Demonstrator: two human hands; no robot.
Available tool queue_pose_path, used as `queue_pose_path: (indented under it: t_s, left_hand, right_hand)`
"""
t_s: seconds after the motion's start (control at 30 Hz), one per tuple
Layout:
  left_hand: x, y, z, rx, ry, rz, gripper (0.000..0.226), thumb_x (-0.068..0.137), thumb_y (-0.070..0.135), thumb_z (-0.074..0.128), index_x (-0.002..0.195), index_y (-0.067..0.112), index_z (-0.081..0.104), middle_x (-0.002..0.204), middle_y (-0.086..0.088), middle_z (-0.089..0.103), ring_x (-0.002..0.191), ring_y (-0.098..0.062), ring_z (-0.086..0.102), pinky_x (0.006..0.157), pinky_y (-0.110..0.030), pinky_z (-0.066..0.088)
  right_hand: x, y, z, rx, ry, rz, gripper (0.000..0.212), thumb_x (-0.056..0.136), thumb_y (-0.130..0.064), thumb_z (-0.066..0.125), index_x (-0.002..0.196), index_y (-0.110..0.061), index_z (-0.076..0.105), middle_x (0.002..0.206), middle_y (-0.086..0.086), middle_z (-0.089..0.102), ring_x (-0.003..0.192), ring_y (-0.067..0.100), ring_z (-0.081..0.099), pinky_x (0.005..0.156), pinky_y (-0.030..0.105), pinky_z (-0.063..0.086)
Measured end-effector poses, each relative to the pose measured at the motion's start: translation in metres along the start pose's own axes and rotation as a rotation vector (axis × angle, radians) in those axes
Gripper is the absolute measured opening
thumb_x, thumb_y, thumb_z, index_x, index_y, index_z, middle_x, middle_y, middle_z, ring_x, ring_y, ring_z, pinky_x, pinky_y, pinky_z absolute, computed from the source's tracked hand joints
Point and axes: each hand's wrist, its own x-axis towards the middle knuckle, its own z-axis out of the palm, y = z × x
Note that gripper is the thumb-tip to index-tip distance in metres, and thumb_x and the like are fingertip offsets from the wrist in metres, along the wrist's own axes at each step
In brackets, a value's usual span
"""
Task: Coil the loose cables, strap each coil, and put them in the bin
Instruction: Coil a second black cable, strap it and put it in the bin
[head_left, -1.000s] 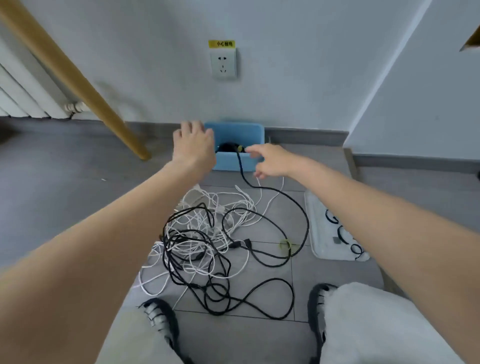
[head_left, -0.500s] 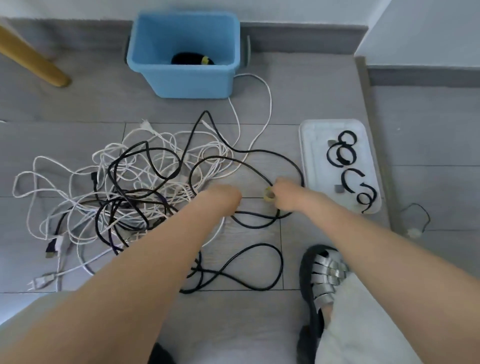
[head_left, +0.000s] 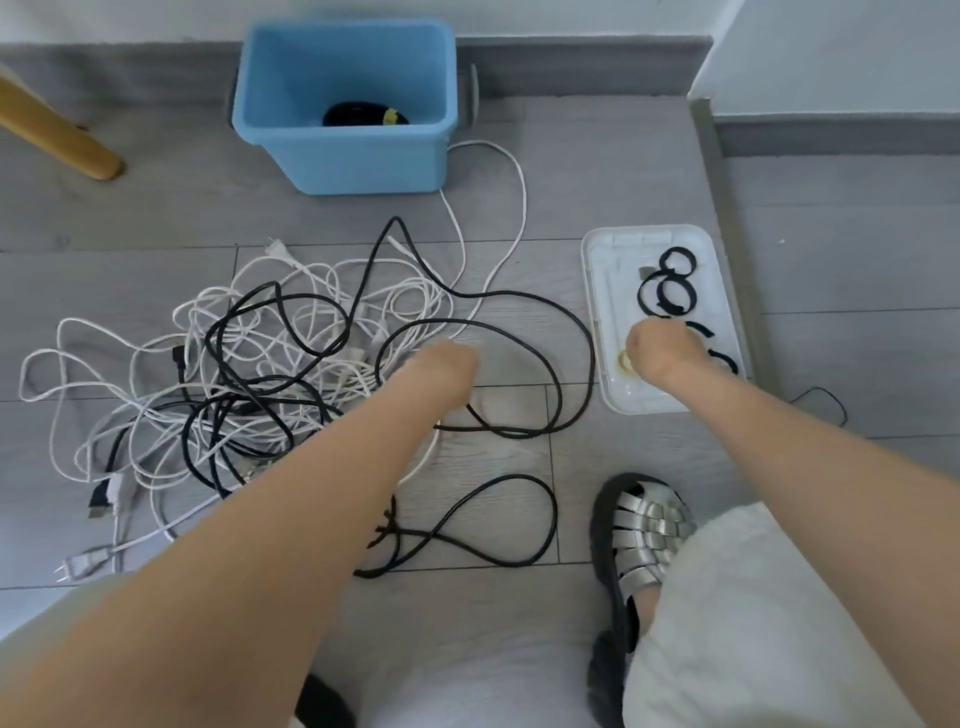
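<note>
A blue bin (head_left: 363, 161) stands against the wall with a strapped black coil (head_left: 358, 114) inside. Loose white cables (head_left: 156, 395) and black cables (head_left: 571, 322) lie tangled on the floor in front of it. My left hand (head_left: 441, 369) is blurred and hovers over a loop of black cable; its fingers point down and its grip is hidden. My right hand (head_left: 660, 353) is over the white tray (head_left: 592, 291) and pinches a small yellowish ring (head_left: 626, 362). Several black straps (head_left: 672, 293) lie in the tray.
A wooden leg (head_left: 62, 140) slants down at the left. My sandalled foot (head_left: 639, 525) stands right of the cables, below the tray. A thin black wire (head_left: 826, 397) lies right of the tray. A grey step edge (head_left: 722, 171) runs along the right.
My view dropped from the wall to the floor. Both hands left the bin; the right hand picked up the yellowish ring from the floor and carried it right, over the tray.
</note>
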Motion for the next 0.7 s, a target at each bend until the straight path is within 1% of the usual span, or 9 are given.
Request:
queue_pose_path:
  t_s: [0.07, 0.13, 0.23, 0.33, 0.4, 0.47, 0.53, 0.6, 0.7]
  left_hand:
    - [-0.012, -0.004, -0.016, 0.021, -0.035, 0.022, 0.026, 0.093, 0.004, 0.045, 0.115, -0.004, 0.055, 0.121, -0.019, 0.056, 0.109, -0.033, 0.056, 0.079, -0.032, 0.045]
    - [-0.026, -0.010, -0.036, -0.021, -0.069, 0.033, 0.022, 0.094, 0.012, 0.047, 0.106, -0.002, 0.060, 0.112, -0.018, 0.061, 0.094, -0.031, 0.058, 0.069, -0.030, 0.043]
    - [-0.061, -0.025, -0.082, -0.370, -0.039, -0.007, 0.025, 0.093, 0.018, 0.047, 0.072, 0.007, 0.055, 0.073, -0.010, 0.062, 0.059, -0.021, 0.050, 0.052, -0.024, 0.038]
    - [-0.123, -0.044, -0.140, -1.032, 0.092, -0.038, 0.029, 0.092, 0.017, 0.044, 0.065, 0.010, 0.051, 0.045, 0.003, 0.043, 0.041, -0.010, 0.035, 0.040, -0.015, 0.030]
    - [-0.171, -0.063, -0.168, -1.224, 0.236, -0.043, 0.030, 0.090, 0.022, 0.037, 0.063, 0.012, 0.045, 0.036, 0.007, 0.039, 0.033, -0.009, 0.032, 0.037, -0.009, 0.025]
    - [-0.214, -0.080, -0.179, -1.234, 0.306, -0.042, 0.031, 0.091, 0.025, 0.034, 0.064, 0.013, 0.046, 0.038, 0.006, 0.044, 0.032, -0.008, 0.037, 0.040, -0.011, 0.030]
    - [-0.253, -0.089, -0.182, -1.126, 0.320, -0.039, 0.033, 0.093, 0.023, 0.033, 0.071, 0.012, 0.056, 0.052, 0.005, 0.057, 0.047, -0.009, 0.051, 0.054, -0.019, 0.039]
    - [-0.284, -0.084, -0.183, -1.180, 0.280, 0.067, 0.040, 0.097, 0.023, 0.029, 0.082, 0.007, 0.063, 0.059, 0.001, 0.065, 0.057, -0.012, 0.060, 0.063, -0.022, 0.043]
    - [-0.319, -0.061, -0.183, -1.423, 0.183, 0.322, 0.051, 0.102, 0.039, 0.023, 0.079, 0.008, 0.057, 0.050, 0.003, 0.048, 0.044, -0.010, 0.044, 0.052, -0.019, 0.039]
  right_hand:
    - [-0.010, -0.010, -0.017, 0.133, 0.010, -0.042, 0.030, 0.088, 0.004, 0.038, 0.098, -0.006, 0.065, 0.108, 0.014, 0.061, 0.076, 0.023, 0.056, 0.055, 0.025, 0.040]
    - [-0.030, -0.029, -0.040, 0.354, -0.117, -0.177, 0.033, 0.093, -0.007, 0.045, 0.121, -0.015, 0.059, 0.129, 0.007, 0.055, 0.101, 0.021, 0.058, 0.080, 0.027, 0.046]
    - [-0.078, -0.066, -0.074, 0.476, -0.407, -0.415, 0.048, 0.087, -0.027, 0.064, 0.132, -0.018, 0.049, 0.133, -0.001, 0.051, 0.124, 0.015, 0.047, 0.106, 0.027, 0.034]
    - [-0.116, -0.097, -0.103, 0.366, -0.303, -0.560, 0.030, 0.083, -0.021, 0.069, 0.111, -0.011, 0.063, 0.105, 0.000, 0.062, 0.102, 0.014, 0.055, 0.094, 0.027, 0.041]
    - [-0.141, -0.109, -0.126, 0.471, -0.130, -0.572, 0.010, 0.085, -0.013, 0.066, 0.090, -0.005, 0.068, 0.078, 0.000, 0.065, 0.083, 0.015, 0.058, 0.078, 0.026, 0.043]
    - [-0.168, -0.115, -0.157, 0.692, 0.020, -0.539, 0.025, 0.090, -0.015, 0.058, 0.067, -0.009, 0.064, 0.056, -0.004, 0.060, 0.064, 0.015, 0.055, 0.070, 0.027, 0.042]
    - [-0.205, -0.121, -0.191, 0.702, 0.170, -0.583, 0.039, 0.096, -0.023, 0.049, 0.057, -0.016, 0.056, 0.056, 0.001, 0.056, 0.059, 0.017, 0.050, 0.065, 0.027, 0.040]
    - [-0.243, -0.131, -0.217, 0.508, 0.273, -0.678, 0.037, 0.097, -0.020, 0.044, 0.064, -0.011, 0.060, 0.068, 0.009, 0.060, 0.068, 0.020, 0.049, 0.062, 0.025, 0.037]
    - [-0.286, -0.150, -0.234, 0.340, 0.339, -0.754, 0.025, 0.092, -0.010, 0.045, 0.072, -0.011, 0.061, 0.072, 0.009, 0.061, 0.074, 0.023, 0.049, 0.065, 0.029, 0.036]
